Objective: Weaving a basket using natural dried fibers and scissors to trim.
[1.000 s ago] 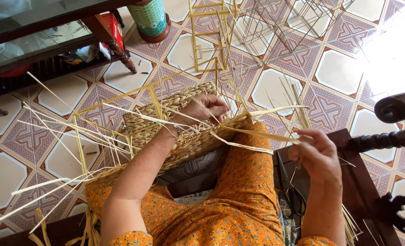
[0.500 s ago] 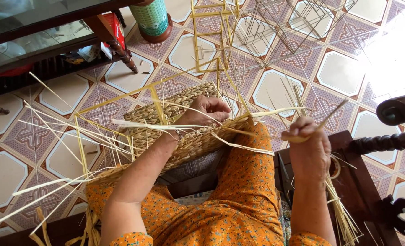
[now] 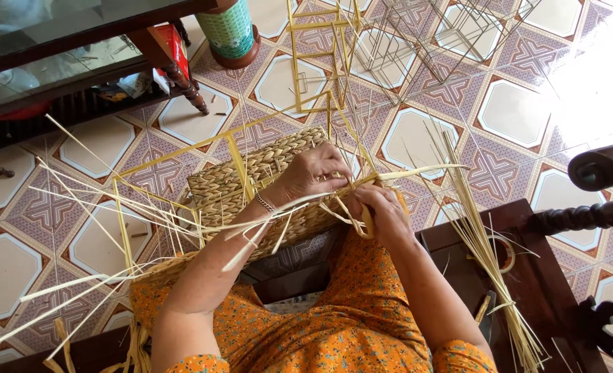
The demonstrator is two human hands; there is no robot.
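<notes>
Loose pale straw strands [image 3: 106,228] fan out over the patterned tile floor [image 3: 37,207] toward its left edge, some running back to the half-woven rectangular basket of tan plaited straw [image 3: 251,186], which rests on the person's lap, on the orange flowered fabric [image 3: 341,311]. Thin yellow frame rods [image 3: 241,176] stand up from the basket's corners. The left hand [image 3: 313,173], a thin bracelet at its wrist, lies on the basket's top right edge, fingers curled down and pressed together over the weave. Just beside it, touching, the right hand [image 3: 379,211] pinches a flat pale straw strip [image 3: 417,174] between thumb and fingers; the strip runs off to the right. Further right a bundle of long straw stalks [image 3: 486,255] leans across a dark wooden seat [image 3: 527,276], with a roll of tape [image 3: 503,252] partly hidden behind it. At the top edge of the floor stand a green patterned round container [image 3: 232,31] and empty yellow and grey wire frames [image 3: 362,48].
</notes>
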